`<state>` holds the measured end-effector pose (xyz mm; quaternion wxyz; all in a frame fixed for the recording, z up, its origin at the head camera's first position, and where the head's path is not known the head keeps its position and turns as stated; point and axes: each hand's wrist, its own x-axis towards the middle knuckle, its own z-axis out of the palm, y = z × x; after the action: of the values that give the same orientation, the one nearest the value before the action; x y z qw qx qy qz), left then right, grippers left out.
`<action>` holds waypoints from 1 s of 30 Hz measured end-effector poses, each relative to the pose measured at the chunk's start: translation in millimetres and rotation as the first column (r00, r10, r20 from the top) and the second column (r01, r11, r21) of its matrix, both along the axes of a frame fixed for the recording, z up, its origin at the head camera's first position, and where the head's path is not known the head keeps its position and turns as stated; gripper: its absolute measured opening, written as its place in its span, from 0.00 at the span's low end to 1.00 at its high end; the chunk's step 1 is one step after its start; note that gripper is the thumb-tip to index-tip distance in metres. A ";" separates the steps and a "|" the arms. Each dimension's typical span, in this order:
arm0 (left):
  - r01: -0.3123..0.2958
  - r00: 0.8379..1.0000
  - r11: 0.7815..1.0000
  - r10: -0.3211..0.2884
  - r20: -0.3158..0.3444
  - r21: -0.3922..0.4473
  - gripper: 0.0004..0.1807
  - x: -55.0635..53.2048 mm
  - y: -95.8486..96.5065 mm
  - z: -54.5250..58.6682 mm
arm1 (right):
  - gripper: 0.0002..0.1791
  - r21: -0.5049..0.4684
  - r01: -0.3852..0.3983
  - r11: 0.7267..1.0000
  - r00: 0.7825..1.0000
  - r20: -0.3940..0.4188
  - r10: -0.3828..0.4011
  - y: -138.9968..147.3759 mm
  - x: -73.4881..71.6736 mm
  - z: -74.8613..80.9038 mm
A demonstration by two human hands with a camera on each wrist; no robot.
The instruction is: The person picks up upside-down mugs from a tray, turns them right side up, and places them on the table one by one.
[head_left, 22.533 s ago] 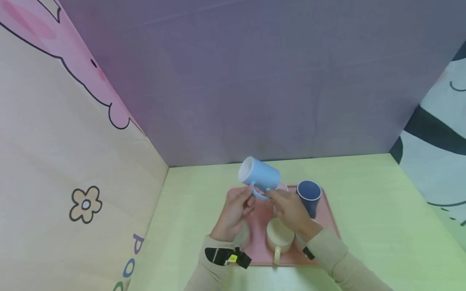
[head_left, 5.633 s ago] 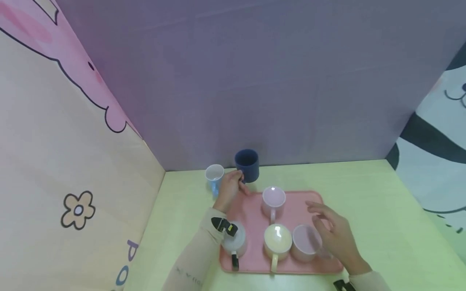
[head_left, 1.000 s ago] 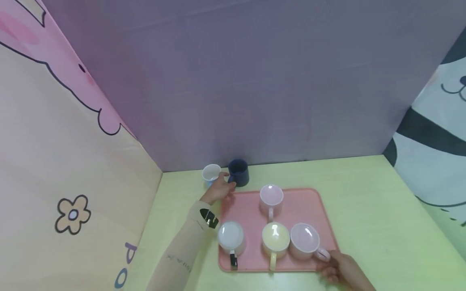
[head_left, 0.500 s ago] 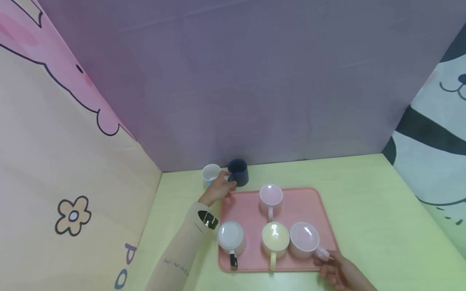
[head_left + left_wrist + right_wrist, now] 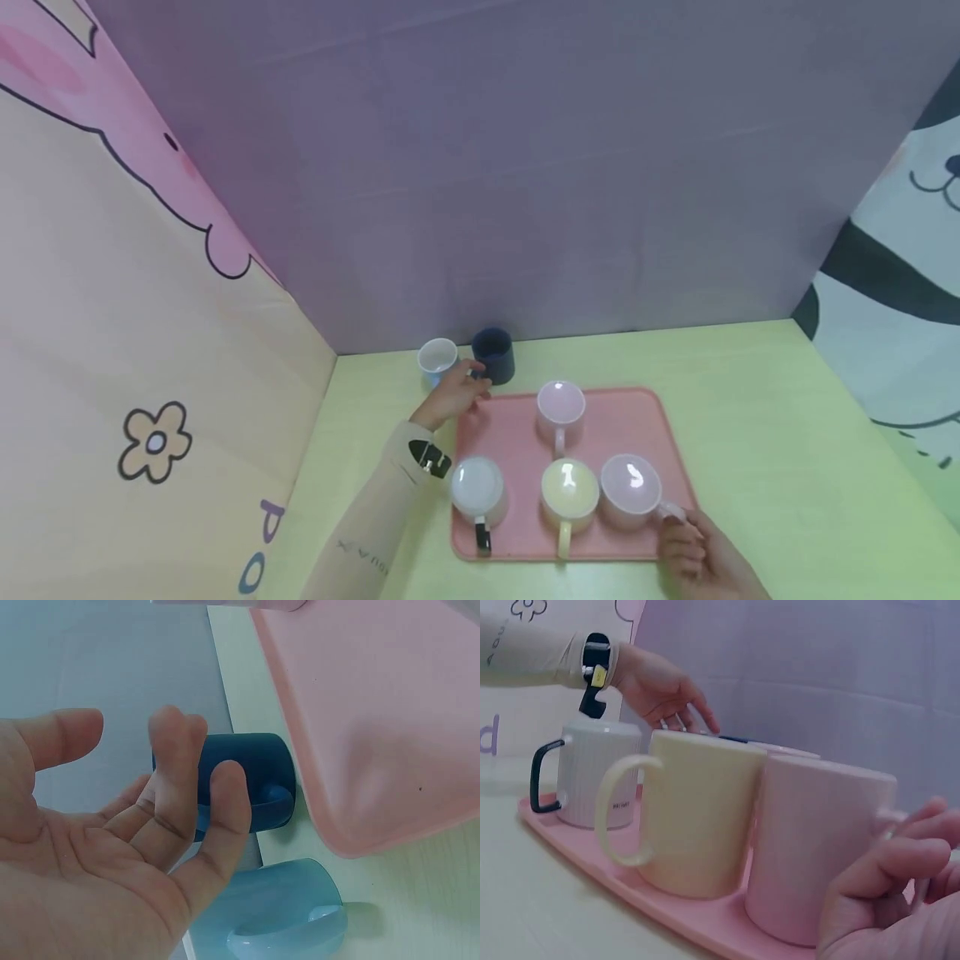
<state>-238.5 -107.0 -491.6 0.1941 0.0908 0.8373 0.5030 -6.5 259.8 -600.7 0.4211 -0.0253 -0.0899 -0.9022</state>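
My left hand (image 5: 448,393) is beside the dark blue mug (image 5: 495,357), its thumb apart from its loosely bent fingers. In the left wrist view these fingers (image 5: 176,772) overlap the mug and its handle without closing round it. Left of it stands a light blue mug (image 5: 438,357), partly behind the hand. My right hand (image 5: 705,554) grips the handle of a pink mug (image 5: 630,487) at the tray's front right, fingers curled. In the right wrist view this pink mug (image 5: 821,847) stands upright against a pale yellow mug (image 5: 701,817).
The pink tray (image 5: 517,425) also bears a second pink mug (image 5: 561,408) at the back and a white mug (image 5: 477,492) with a black handle at the front left. Behind the table (image 5: 750,400) rises a purple-grey wall (image 5: 525,167).
The light blue mug, then the dark blue one, left the tray for the back left. Lately my left fingers have loosened from the dark blue mug's handle; my right hand has tightened on the pink mug's.
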 end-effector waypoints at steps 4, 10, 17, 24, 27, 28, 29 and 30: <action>0.017 1.000 1.000 -0.017 0.004 -0.010 0.26 0.5 0.0 1.6 | 0.11 -0.050 0.042 0.998 0.992 0.118 -0.036 -1.7 -0.1 4.5; 0.032 0.999 0.999 -0.032 0.012 0.014 0.27 0.4 0.3 3.1 | 0.15 -0.018 0.149 0.989 0.985 0.094 -0.147 -3.3 -5.8 8.8; 0.053 0.998 0.998 -0.053 0.013 0.025 0.24 3.0 -0.3 3.2 | 0.17 -0.108 0.204 0.973 0.965 0.191 -0.182 -2.2 -17.1 14.1; 0.092 0.996 0.995 -0.092 0.013 0.040 0.20 4.0 -2.1 2.2 | 0.11 0.012 0.266 0.964 0.939 0.220 -0.262 1.3 -22.1 27.1; 0.102 0.995 0.994 -0.103 0.011 0.049 0.19 4.7 -2.1 4.1 | 0.08 0.112 0.292 0.950 0.921 0.236 -0.310 3.2 -20.5 32.9; 0.106 0.994 0.993 -0.107 0.010 0.049 0.19 4.9 -2.1 4.8 | 0.09 0.152 0.297 0.943 0.912 0.246 -0.327 3.7 -19.8 35.2; 0.108 0.994 0.993 -0.109 0.009 0.049 0.19 5.1 -2.1 5.4 | 0.11 0.195 0.303 0.933 0.902 0.256 -0.346 3.9 -18.8 37.8; 0.108 0.994 0.993 -0.109 0.009 0.052 0.19 5.6 -2.1 6.0 | 0.15 0.239 0.308 0.921 0.894 0.257 -0.366 4.1 -17.9 40.6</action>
<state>-232.9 -109.0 -485.6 0.2236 0.1382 0.8168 0.5136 -24.5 263.9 -560.2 0.2398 0.1359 -0.0586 -0.9595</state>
